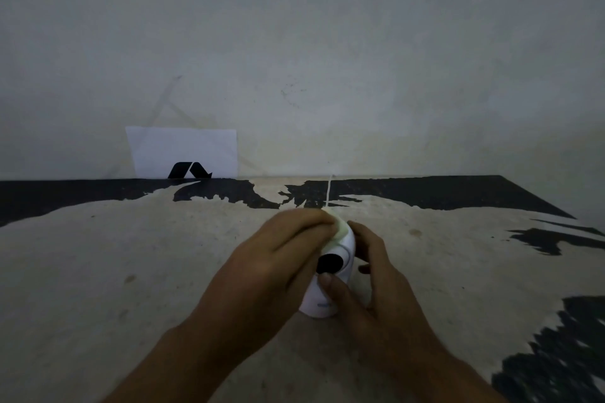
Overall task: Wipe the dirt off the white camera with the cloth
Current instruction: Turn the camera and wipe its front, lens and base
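Note:
A small white camera with a round black lens stands on the worn table, lens facing me. My left hand presses a pale yellowish cloth against the camera's top; most of the cloth is hidden under the fingers. My right hand wraps the camera's right side and base, thumb on the front below the lens. A thin white cable runs from behind the camera toward the wall.
The table's surface is pale with black patches along the back edge and at the right. A white paper with a black logo leans against the grey wall at the back left.

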The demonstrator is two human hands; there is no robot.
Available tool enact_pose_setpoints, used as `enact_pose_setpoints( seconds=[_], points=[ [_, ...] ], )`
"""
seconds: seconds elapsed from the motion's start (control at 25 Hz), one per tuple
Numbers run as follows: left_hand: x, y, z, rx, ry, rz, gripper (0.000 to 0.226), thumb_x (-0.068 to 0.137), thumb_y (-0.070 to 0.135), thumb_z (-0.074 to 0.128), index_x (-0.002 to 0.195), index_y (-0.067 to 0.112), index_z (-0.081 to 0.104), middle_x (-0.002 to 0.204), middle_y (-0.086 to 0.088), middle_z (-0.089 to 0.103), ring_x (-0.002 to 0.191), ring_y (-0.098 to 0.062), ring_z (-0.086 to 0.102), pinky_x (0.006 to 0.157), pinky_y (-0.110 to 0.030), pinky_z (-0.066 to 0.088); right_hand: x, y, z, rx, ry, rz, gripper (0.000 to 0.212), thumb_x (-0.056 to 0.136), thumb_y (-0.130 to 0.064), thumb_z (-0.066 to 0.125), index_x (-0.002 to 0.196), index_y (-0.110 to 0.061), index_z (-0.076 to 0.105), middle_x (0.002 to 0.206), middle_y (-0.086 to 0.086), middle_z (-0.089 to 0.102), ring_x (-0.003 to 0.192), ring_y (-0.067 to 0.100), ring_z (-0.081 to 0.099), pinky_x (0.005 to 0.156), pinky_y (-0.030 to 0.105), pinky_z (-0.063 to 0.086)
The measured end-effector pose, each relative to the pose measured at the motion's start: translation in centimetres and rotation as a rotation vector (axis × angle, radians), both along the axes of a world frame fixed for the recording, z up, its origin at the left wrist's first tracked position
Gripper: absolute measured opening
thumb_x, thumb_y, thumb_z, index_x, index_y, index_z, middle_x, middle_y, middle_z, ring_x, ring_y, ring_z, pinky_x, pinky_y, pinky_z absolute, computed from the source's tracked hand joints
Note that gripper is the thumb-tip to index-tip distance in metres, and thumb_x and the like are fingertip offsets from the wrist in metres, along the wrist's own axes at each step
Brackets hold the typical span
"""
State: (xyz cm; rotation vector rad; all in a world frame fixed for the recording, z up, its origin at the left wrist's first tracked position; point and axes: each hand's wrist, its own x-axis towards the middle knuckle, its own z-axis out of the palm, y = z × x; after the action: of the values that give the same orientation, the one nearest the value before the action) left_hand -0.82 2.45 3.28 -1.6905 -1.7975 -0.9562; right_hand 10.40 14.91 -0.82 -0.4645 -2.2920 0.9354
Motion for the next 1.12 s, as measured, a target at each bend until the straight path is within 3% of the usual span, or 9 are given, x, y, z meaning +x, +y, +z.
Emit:
enact_pose_setpoints(
  seconds=[0.12,0.24,0.4,0.48,0.56,0.68,0.76,0.92,1.12],
  points=[
    [-0.4,0.0,-0.7,-0.079,0.094,0.01,0.035,0.085,0.018,0.049,0.114,0.003,0.062,0.118,-0.013,0.063,0.113,-0.017,0.054,0.103,-0.025,0.037,0.0,0.0,0.2,0.011,-0.014,0.007,0.074,0.084,-0.036,0.063,0.145,-0.018,0.025,0.145,-0.005,0.044,0.129,0.009,0.045,0.108,0.028,0.036],
    [-1.3,0.0,-1.0,-0.022,-0.098,0.116,0.028,0.086,0.011,0.058,0.113,0.006,0.063,0.113,-0.009,0.066,0.105,-0.015,0.059,0.094,-0.026,0.046,0.2,0.0,0.6,0.002,0.047,0.024,0.069,0.081,-0.046,0.058,0.141,-0.028,0.03,0.139,-0.016,0.046,0.123,-0.004,0.045,0.099,0.007,0.037],
    [-2.4,-0.2,-1.0,-0.069,-0.174,0.189,0.025,0.081,0.001,0.064,0.105,0.007,0.067,0.102,-0.006,0.068,0.089,-0.014,0.062,0.085,-0.023,0.049,0.2,0.2,0.3,-0.004,0.037,0.017,0.067,0.082,-0.049,0.058,0.14,-0.031,0.03,0.137,-0.02,0.046,0.121,-0.015,0.04,0.093,-0.003,0.032],
    [-2.1,-0.2,-0.3,0.014,-0.201,0.185,0.022,0.083,0.004,0.062,0.104,0.007,0.066,0.103,-0.004,0.068,0.091,-0.008,0.059,0.089,-0.012,0.042,0.2,0.2,0.2,0.005,0.031,0.015,0.066,0.084,-0.046,0.06,0.14,-0.033,0.029,0.138,-0.022,0.045,0.121,-0.016,0.04,0.094,-0.002,0.032],
    [-1.3,-0.1,0.5,0.074,-0.173,0.119,0.022,0.088,0.014,0.058,0.108,0.008,0.065,0.107,0.002,0.064,0.098,-0.003,0.055,0.092,-0.009,0.039,0.1,0.1,0.2,0.006,0.022,0.016,0.069,0.084,-0.042,0.062,0.142,-0.029,0.027,0.142,-0.017,0.043,0.125,-0.009,0.042,0.103,0.012,0.036],
    [-0.1,0.1,0.5,-0.033,-0.063,0.039,0.035,0.085,0.023,0.049,0.113,0.007,0.063,0.115,-0.004,0.065,0.107,-0.013,0.059,0.094,-0.023,0.046,0.1,0.0,0.1,-0.035,-0.025,-0.003,0.075,0.085,-0.035,0.064,0.146,-0.02,0.023,0.149,-0.005,0.039,0.134,0.01,0.04,0.111,0.035,0.034],
    [0.2,0.3,0.3,-0.04,-0.119,0.071,0.037,0.086,0.028,0.052,0.115,0.008,0.063,0.117,-0.006,0.065,0.107,-0.015,0.06,0.092,-0.029,0.049,0.0,0.0,-0.1,-0.036,-0.057,-0.005,0.074,0.087,-0.031,0.063,0.146,-0.017,0.022,0.151,-0.002,0.037,0.136,0.014,0.038,0.112,0.036,0.032],
    [0.4,0.6,0.1,0.086,-0.311,0.124,0.031,0.081,0.031,0.063,0.106,0.013,0.064,0.102,0.003,0.066,0.093,-0.006,0.058,0.082,-0.015,0.046,0.0,-0.1,0.2,-0.008,-0.038,0.007,0.074,0.085,-0.039,0.06,0.146,-0.021,0.023,0.15,-0.006,0.037,0.135,0.01,0.038,0.112,0.034,0.033],
    [0.2,0.7,0.3,0.153,-0.425,0.164,0.019,0.085,0.015,0.059,0.103,0.014,0.064,0.098,0.002,0.067,0.085,0.0,0.058,0.08,-0.011,0.047,0.2,0.3,0.1,-0.008,0.016,0.015,0.071,0.082,-0.047,0.058,0.143,-0.03,0.027,0.144,-0.016,0.042,0.128,-0.001,0.041,0.107,0.022,0.037]
  ],
)
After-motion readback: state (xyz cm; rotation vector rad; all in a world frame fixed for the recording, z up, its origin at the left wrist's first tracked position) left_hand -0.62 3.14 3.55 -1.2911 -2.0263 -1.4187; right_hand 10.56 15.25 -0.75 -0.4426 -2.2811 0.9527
